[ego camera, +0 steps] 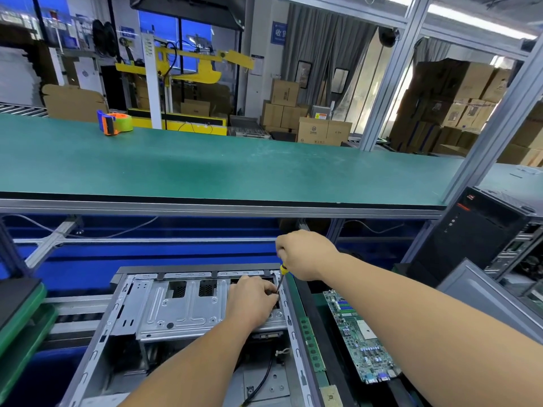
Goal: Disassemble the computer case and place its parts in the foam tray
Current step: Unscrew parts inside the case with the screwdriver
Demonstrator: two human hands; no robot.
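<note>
Yellow-collared and dark-shafted, the screwdriver (281, 277) runs steeply down and slightly leftward from the right hand (305, 255), which is curled around its handle from above; its tip ends just under that fist, at the far right corner of the metal drive cage (188, 309) inside the computer case (97, 342); the left hand (252, 301) lies directly below and to the left of the right one, knuckles up, fingers (269, 289) bent in toward the tip, though whether they pinch a screw or only steady the shaft is too small to tell; so the tool's long axis points almost straight into the cage corner, and the left hand is the nearer of the two to the fastener; my guess is that a screw there is being worked loose, and turning about that steep axis matters most, since a tilt could let the tip slip; to the right of both forearms, just beside the case wall, a green motherboard (360, 336) and a memory stick (312, 345) lie in the dark foam tray (326, 342), parts already out.
</note>
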